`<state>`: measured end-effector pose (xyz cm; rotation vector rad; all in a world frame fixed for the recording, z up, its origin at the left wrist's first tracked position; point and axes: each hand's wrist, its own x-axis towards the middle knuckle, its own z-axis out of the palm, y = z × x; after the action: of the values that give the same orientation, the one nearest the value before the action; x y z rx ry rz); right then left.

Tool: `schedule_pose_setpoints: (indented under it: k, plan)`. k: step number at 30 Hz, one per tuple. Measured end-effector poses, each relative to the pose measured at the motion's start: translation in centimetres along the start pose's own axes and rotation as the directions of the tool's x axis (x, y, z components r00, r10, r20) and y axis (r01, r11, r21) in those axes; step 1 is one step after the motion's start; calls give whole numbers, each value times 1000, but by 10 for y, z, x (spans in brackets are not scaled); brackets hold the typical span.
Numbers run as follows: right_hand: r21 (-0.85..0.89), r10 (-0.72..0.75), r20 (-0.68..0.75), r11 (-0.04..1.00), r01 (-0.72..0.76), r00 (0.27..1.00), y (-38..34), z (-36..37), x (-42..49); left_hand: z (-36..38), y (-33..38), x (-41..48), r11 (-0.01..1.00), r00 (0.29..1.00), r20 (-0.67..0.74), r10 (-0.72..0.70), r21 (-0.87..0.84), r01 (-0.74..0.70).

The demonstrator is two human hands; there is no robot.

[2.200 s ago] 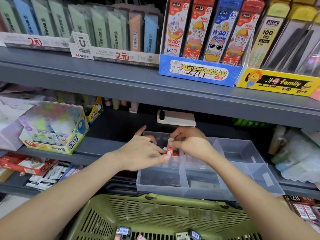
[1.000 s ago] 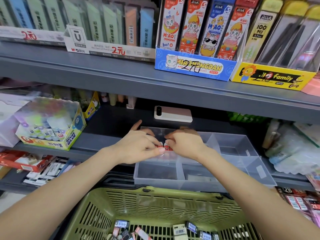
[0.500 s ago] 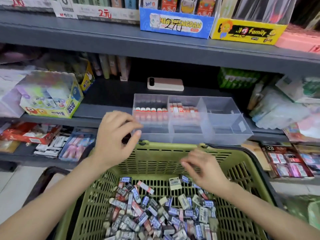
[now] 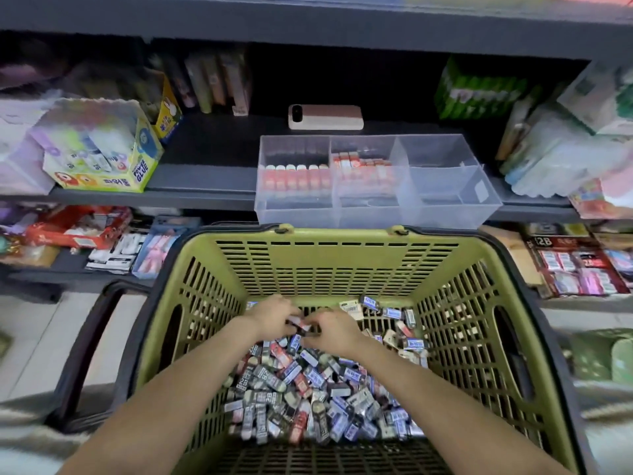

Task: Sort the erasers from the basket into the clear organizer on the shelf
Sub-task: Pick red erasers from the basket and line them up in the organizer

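A green basket (image 4: 342, 248) in front of me holds a heap of several erasers (image 4: 308, 382) in red, blue and black sleeves. Both my hands reach into its far part. My left hand (image 4: 272, 317) pinches a red-sleeved eraser (image 4: 302, 326) at its fingertips. My right hand (image 4: 334, 332) curls its fingers round a dark eraser on the pile, right beside the left hand's fingers. The clear organizer (image 4: 445, 200) stands on the shelf behind the basket. Its left and middle back compartments hold rows of red erasers (image 4: 294, 180); its right compartments look bare.
A pink phone (image 4: 325, 117) lies on the shelf behind the organizer. A yellow glue box (image 4: 102, 156) stands to the left, and plastic-wrapped packs (image 4: 561, 156) to the right. Packs of stationery fill the lower shelf on both sides. The basket's black handle (image 4: 92, 341) hangs at the left.
Both hands left the organizer, dropped into the basket and came together on the eraser pile. The view tilted down from the upper shelves to the basket.
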<state>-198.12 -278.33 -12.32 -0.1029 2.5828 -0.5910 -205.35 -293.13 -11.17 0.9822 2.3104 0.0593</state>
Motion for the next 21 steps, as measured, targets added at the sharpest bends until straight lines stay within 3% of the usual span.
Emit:
schedule_pose_setpoints:
  k: [2,5,7,9,13,15,18,21]
  plan:
    - [-81,-31,-40,996,28,999,0,10,-3,11,-5,2,999,999,-21,-32,-1,32]
    - [-228,-208,-219,961,157,953,0,26,-15,17,-10,2,992,990,-85,-113,-70,107]
    - [-217,-254,-185,953,213,949,-3,36,-21,16,-10,1,989,987,-80,-140,-68,135]
    - [-179,-183,-133,971,158,974,-11,43,-20,15,-8,0,987,987,-56,-149,-76,144]
    - [-88,38,-172,995,-54,984,-30,48,-10,5,-3,-6,963,969,-99,-225,-174,206]
    - [-124,57,-159,989,-78,986,-39,52,-6,-8,-1,-12,906,942,-120,-312,-336,258]
    - [-84,85,-177,991,-101,981,-47,55,-3,-34,6,-24,762,916,-45,-398,-572,303]
    - [129,168,-123,980,-152,978,-41,39,-11,-56,11,-40,561,894,66,-442,-758,333]
